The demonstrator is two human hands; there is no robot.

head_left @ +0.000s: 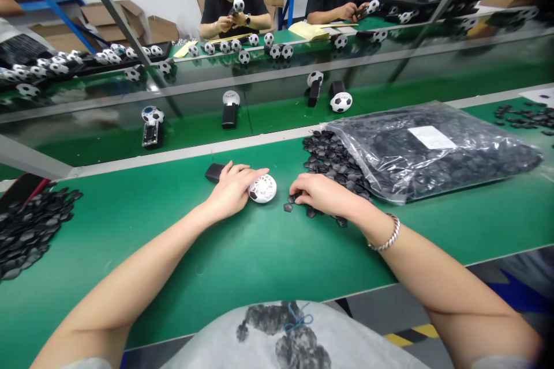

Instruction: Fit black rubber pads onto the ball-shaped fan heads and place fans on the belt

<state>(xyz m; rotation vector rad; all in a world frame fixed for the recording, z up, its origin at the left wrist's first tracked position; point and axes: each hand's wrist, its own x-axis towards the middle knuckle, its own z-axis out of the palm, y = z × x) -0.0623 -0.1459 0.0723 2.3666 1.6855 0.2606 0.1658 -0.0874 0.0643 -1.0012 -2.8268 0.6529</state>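
My left hand (234, 189) lies on the green table, fingers curled over a black handle (214, 172) whose white ball-shaped head (262, 188) sticks out to the right. My right hand (322, 195) rests palm down at the edge of a heap of small black pieces (331, 155), fingertips bent onto a few loose ones (288, 206). Whether it holds one is hidden. A silver bracelet (385, 236) sits on that wrist.
A clear bag of black pieces (433, 150) lies at the right, and another black heap (30, 225) at the far left. Finished ball gadgets (341, 102) stand on the belt behind a metal rail. Two people work across the line.
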